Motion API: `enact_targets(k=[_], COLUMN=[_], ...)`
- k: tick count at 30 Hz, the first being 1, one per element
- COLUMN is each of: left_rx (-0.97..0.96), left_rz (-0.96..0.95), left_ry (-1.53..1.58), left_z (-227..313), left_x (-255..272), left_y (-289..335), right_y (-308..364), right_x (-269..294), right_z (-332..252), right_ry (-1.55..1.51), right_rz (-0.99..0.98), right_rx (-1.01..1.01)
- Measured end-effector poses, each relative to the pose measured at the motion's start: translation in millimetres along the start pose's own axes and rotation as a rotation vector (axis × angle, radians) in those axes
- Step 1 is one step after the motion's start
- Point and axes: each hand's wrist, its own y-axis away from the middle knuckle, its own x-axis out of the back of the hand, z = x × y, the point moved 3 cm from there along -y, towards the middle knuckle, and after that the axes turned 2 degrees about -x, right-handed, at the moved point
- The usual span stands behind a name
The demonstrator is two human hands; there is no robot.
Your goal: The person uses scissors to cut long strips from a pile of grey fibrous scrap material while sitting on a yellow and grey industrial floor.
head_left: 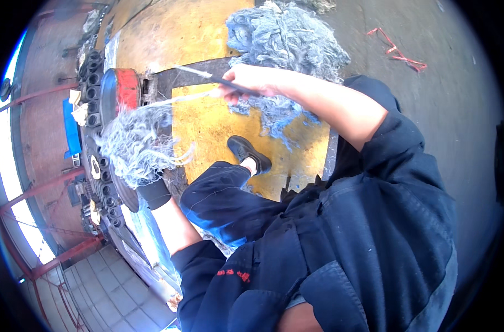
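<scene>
My right hand (242, 84) is closed around a thin, straight tool (235, 87) with a dark shaft and a pale, shiny far end pointing left. Whether it is a blade or a rod, I cannot make out. A pale strand (191, 97) stretches from this hand to a loose tuft of grey-blue fibre (138, 141) on the left. At the lower edge of that tuft is my left hand, in a dark glove or cuff (154, 193); fibre hides its fingers. Beyond my right forearm lies a big heap of similar blue-grey fibre (285, 41).
A red and black rounded machine part (127, 88) stands left of the strand, beside a row of dark round fittings (92, 80). Stained yellow boards (208, 124) lie underfoot, with my shoe (247, 155) on one. Red cord (398, 54) lies on the grey floor (429, 110).
</scene>
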Motion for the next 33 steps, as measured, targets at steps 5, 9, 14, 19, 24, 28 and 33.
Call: enact_targets(k=[5, 9, 14, 19, 24, 28, 33], left_rx=[-0.118, -0.217, -0.279, -0.316, -0.181, -0.265, -0.254], left_rz=[0.076, 0.15, 0.213, 0.153, 0.174, 0.255, 0.349], left_ry=[-0.216, -0.517, -0.842, -1.09, -1.081, -1.075, -1.384], left_z=[22.8, 37.5, 58.2, 75.9, 81.2, 92.4, 110.6], left_x=[47.0, 86.0, 130.6, 169.5, 171.7, 223.5, 221.9], left_y=[13.0, 16.1, 18.7, -4.0, 13.8, 27.7, 71.8], right_y=[-1.3, 2.9, 16.5, 18.2, 14.6, 7.6, 16.9], right_x=[36.3, 30.9, 23.4, 32.1, 49.9, 48.2, 83.7], right_z=[7.9, 6.8, -20.2, -24.6, -23.3, -19.0, -20.5], right_ry=[0.197, 0.394, 0.77, 0.84, 0.858, 1.072, 0.935], right_rz=[0.248, 0.198, 0.114, 0.209, 0.296, 0.292, 0.572], right_rx=[-0.023, 0.047, 0.103, 0.096, 0.063, 0.181, 0.095])
